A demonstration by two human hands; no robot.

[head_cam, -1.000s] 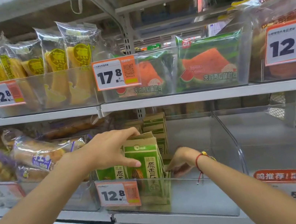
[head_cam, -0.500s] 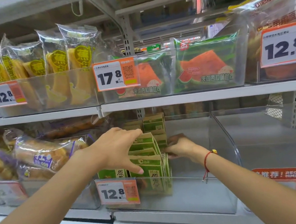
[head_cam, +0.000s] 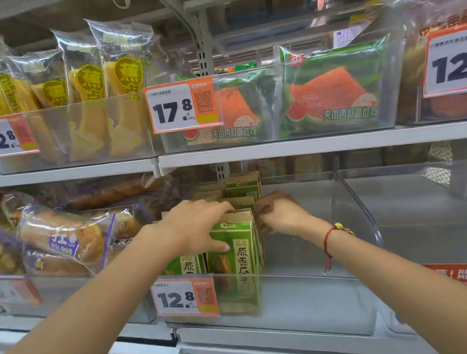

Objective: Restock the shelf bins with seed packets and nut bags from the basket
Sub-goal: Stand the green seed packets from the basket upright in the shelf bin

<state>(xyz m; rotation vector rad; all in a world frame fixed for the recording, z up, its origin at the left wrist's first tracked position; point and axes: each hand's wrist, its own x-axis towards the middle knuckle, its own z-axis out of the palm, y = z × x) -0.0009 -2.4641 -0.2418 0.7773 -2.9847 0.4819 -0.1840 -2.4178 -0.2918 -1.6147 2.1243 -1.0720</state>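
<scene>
- Right now my left hand (head_cam: pixel 196 228) lies over the top of the front seed packets (head_cam: pixel 235 247), fingers curled across the upper edges and thumb pressed on the green front face, gripping the stack.
- My right hand (head_cam: pixel 280 213), with a red cord at the wrist, sits against the right side of the same stack, fingers bent in toward the packets; whether it pinches one or only steadies them I cannot tell.
- These packets stand upright in the left part of the clear bin (head_cam: pixel 316 273) on the lower shelf, just behind the price tag (head_cam: pixel 185 297), with more packets (head_cam: pixel 242 186) farther back in the same row.
- Judging by this, the restock is partly done: one row is in, while the right part of this bin looks bare, and the neighbouring bin (head_cam: pixel 431 208) to the right also looks unfilled.
- No basket or nut bags show from here, so I cannot say how much stock is left.
- Bread bags (head_cam: pixel 65 235) fill the bin to the left.
</scene>
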